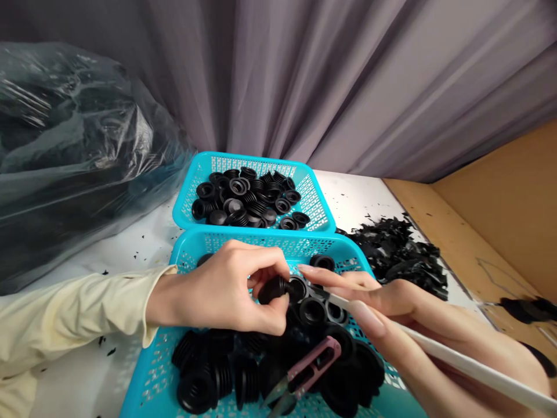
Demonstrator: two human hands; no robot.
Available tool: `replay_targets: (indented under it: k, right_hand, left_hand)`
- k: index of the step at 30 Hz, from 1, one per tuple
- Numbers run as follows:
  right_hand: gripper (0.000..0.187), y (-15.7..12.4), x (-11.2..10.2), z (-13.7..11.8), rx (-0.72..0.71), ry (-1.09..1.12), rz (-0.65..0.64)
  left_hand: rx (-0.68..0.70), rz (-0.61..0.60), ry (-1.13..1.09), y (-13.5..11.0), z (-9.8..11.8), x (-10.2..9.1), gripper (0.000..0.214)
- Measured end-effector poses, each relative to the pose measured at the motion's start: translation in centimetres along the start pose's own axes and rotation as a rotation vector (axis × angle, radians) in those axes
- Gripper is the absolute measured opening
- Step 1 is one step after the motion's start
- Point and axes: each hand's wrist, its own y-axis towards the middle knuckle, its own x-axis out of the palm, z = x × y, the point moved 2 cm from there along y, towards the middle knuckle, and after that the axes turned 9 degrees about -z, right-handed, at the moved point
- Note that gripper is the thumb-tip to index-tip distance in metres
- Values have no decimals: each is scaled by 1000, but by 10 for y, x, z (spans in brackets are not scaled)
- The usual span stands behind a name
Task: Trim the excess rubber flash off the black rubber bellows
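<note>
My left hand (226, 287) is closed in a pinch on a black ribbed rubber part (273, 288), held above the near blue basket (243, 241). My right hand (391, 316) holds a thin white tool (461, 363) along its fingers, with the tip reaching toward the rubber part. Small pink thread snips (304, 371) hang below the right hand over the basket; how they are held is hidden. The near basket holds several black rubber parts (217, 371).
A second blue basket (313, 191) of black rubber parts stands behind. A pile of black offcuts (400, 255) lies to the right on the white table (130, 244). A large dark plastic bag (73, 157) fills the left. A brown cardboard wall (500, 203) stands right.
</note>
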Motion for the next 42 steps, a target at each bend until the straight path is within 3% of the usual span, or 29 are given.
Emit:
replay_targets:
  k: [12,18,24,33,39,42]
  right_hand:
    - [13,1,-3,3,-55,-134,-42]
    - [16,3,-7,0,-110,-362,-160]
    - [14,3,-2,4,-105,-361,-140]
    - [15,7,4,2,-230,-334,-105]
    - [12,4,2,5,-140,-391,-93]
    - [12,2,2,7,-103,-334,-27]
  left_hand:
    - [-10,86,2,-1,0,-2,9]
    - [-10,83,50,-2,1,-1,8]
    - [10,76,34,-2,0,-1,7]
    - [-52,47,-12,0,-2,0,11]
    - [-54,46,-13,0,-2,-2,12]
    - [-59,37,0,0,-1,-4,16]
